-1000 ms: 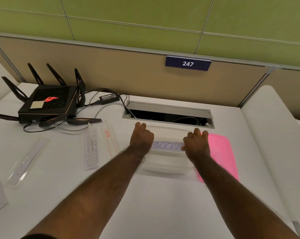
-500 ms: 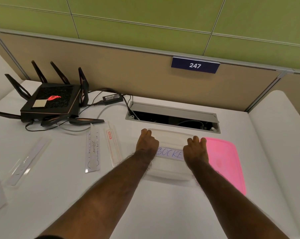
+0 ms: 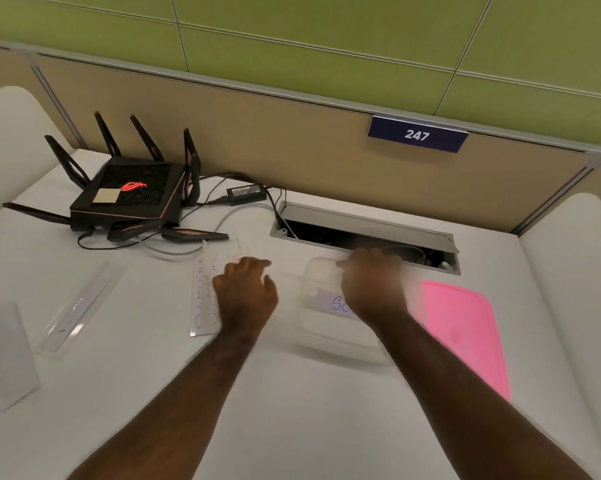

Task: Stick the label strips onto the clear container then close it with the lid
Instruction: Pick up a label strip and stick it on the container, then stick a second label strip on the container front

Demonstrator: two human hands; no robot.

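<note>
The clear container (image 3: 326, 332) stands on the white desk with a white label (image 3: 330, 301) stuck on its near wall, blue letters partly showing. My right hand (image 3: 371, 285) lies over the container's top and the label's right part, fingers bent toward the far rim; it is blurred, so its grip is unclear. My left hand (image 3: 245, 292) is off the container, to its left, fingers loosely curled over a narrow strip with a red mark (image 3: 237, 259). A handwritten label strip (image 3: 204, 299) lies just left of that hand. The pink lid (image 3: 465, 337) lies flat right of the container.
A black router (image 3: 129, 199) with antennas and cables sits at the back left. An open cable hatch (image 3: 365, 237) runs behind the container. Two clear backing strips (image 3: 77, 313) (image 3: 10, 355) lie at the left. A partition wall closes the desk's far edge.
My left hand has left the label and moved left toward the strips. My right hand has slid left and farther onto the container, covering more of the label. The view tilted.
</note>
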